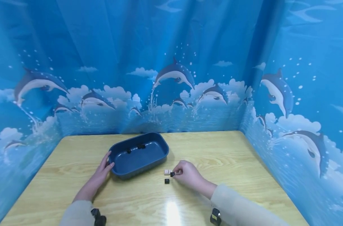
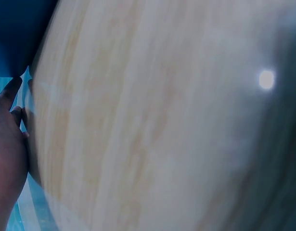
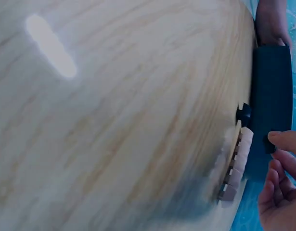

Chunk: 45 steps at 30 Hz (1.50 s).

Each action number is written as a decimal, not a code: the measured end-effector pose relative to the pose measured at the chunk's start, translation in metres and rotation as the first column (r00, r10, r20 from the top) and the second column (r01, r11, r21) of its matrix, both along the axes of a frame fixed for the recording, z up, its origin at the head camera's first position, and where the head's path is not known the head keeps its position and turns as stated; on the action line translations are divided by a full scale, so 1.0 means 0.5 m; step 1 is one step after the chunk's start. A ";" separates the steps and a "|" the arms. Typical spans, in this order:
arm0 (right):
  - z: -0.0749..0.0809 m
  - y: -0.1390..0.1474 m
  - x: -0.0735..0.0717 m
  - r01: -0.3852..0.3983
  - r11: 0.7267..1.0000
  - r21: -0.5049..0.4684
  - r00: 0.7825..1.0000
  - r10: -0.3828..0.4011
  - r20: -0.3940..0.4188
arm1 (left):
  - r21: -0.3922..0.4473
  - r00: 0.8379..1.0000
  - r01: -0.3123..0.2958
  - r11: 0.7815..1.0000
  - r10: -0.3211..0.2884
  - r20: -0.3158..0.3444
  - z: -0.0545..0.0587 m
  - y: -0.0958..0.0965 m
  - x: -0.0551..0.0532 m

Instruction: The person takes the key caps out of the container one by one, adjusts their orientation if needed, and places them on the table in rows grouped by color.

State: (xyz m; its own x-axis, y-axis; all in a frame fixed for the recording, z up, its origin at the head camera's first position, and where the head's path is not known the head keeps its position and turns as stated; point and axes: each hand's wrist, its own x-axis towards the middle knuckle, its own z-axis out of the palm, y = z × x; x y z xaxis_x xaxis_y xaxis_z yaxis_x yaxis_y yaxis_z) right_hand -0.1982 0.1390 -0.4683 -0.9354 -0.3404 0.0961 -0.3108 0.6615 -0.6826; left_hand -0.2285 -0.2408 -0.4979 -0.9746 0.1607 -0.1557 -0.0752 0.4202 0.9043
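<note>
On the far left half of the table stands a dark blue plastic bin (image 1: pixel 140 168), turned at a slant. My left hand (image 1: pixel 100 174) rests against its left end, thumb and fingers spread along the rim. Between thumb and fingertips my right hand (image 1: pixel 189 176) pinches a small black keycap (image 1: pixel 172 174), raised right of the bin's near corner. Pale keycaps (image 1: pixel 167 172) stand in a row just behind it, shown longer in the right wrist view as a pale row (image 3: pixel 240 156). Another black keycap (image 1: pixel 167 181) lies on the table just in front of the row.
Inside the bin lie a few black pieces (image 1: pixel 141 146) near its back wall. The wood-grain table (image 1: pixel 216 150) ends at a blue curtain (image 1: pixel 126 103) printed with dolphins, which closes the back and sides. A black wrist camera (image 1: pixel 215 216) sits on the right sleeve.
</note>
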 end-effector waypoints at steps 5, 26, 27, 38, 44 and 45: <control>-0.015 -0.006 0.003 -0.003 0.999 0.044 1.000 0.003 0.006 | -0.001 1.000 0.003 1.000 -0.003 -0.004 -0.002 -0.002 -0.002; -0.030 -0.020 0.018 0.040 0.984 0.172 0.999 -0.044 0.014 | 0.007 1.000 0.000 1.000 0.000 -0.014 -0.011 -0.003 -0.003; -0.031 -0.020 0.017 0.040 0.984 0.175 0.999 -0.043 0.012 | 0.005 1.000 0.001 1.000 -0.001 -0.016 -0.012 -0.003 -0.004; -0.036 -0.022 0.014 0.036 0.984 0.172 0.999 -0.040 0.020 | 0.006 1.000 0.002 1.000 -0.002 -0.020 -0.013 -0.004 -0.005; -0.033 -0.023 0.014 0.032 0.986 0.166 0.999 -0.035 0.013 | 0.015 1.000 0.003 1.000 -0.002 -0.031 -0.012 -0.003 -0.004; -0.033 -0.023 0.014 0.032 0.986 0.164 0.999 -0.034 0.013 | 0.014 1.000 0.003 1.000 -0.003 -0.030 -0.012 -0.003 -0.004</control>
State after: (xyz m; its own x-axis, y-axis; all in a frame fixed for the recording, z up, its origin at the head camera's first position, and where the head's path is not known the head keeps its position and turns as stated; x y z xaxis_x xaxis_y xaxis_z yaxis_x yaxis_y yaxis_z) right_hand -0.1911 0.1277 -0.4848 -0.9473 -0.3193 0.0265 -0.2769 0.7745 -0.5688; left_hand -0.2304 -0.2423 -0.5039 -0.9784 0.1658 -0.1236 -0.0462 0.4074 0.9121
